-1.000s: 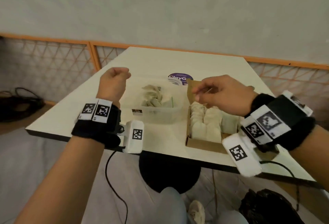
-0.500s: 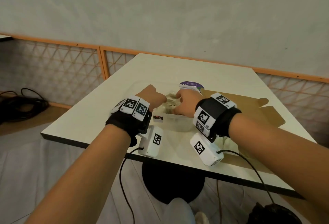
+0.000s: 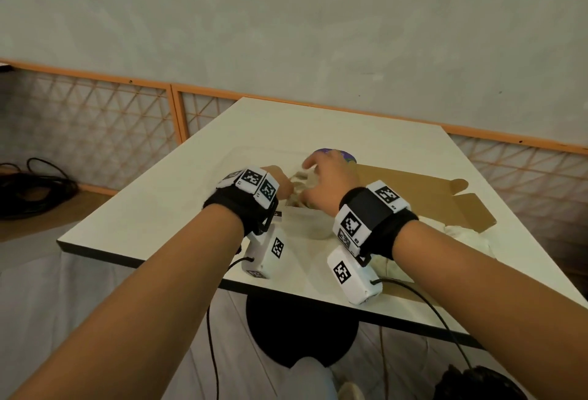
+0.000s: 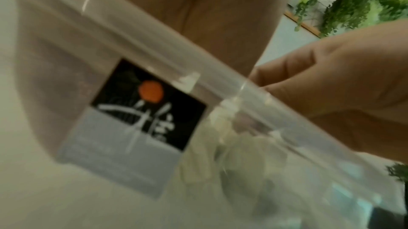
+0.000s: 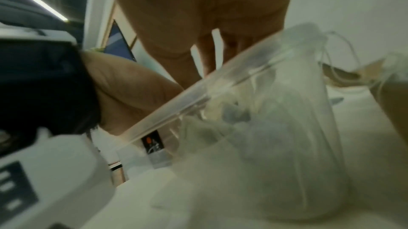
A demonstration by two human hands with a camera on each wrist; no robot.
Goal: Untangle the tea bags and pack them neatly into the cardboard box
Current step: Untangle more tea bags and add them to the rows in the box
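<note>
Soft crumpled tea bags (image 3: 300, 178) (clear plastic tub (image 3: 313, 224))

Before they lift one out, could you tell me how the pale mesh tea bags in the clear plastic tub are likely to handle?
The pale mesh tea bags in the clear plastic tub look soft and crumpled, so probably floppy and light. Thin strings trail from them, so one bag may well drag its neighbours up. The mesh looks thin, so a hard tug might tear it.

Brown cardboard box (image 3: 423, 189), black-and-orange sticker (image 4: 150, 105), cream table (image 3: 178, 205).
</note>
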